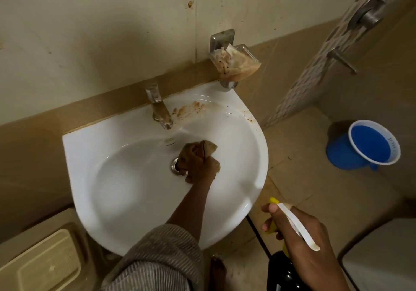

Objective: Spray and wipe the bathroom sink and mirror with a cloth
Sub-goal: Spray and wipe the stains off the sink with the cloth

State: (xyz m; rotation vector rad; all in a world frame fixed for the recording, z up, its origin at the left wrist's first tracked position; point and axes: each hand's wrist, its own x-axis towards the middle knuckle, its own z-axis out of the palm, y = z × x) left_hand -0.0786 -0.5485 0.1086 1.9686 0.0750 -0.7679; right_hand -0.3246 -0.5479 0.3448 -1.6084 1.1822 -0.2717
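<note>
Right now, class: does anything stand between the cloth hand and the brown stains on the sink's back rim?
Nothing visible does. The left hand grips the cloth by the drain; bare basin runs up to the stains, and the tap stands left of that path.

The left hand [198,161] is stretched forward on a straight, sleeved arm, fingers bunched downward. The right hand [301,230] is held lower, fingers curled, thumb extended.

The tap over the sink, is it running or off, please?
Off: no water stream falls from the tap spout into the sink.
</note>
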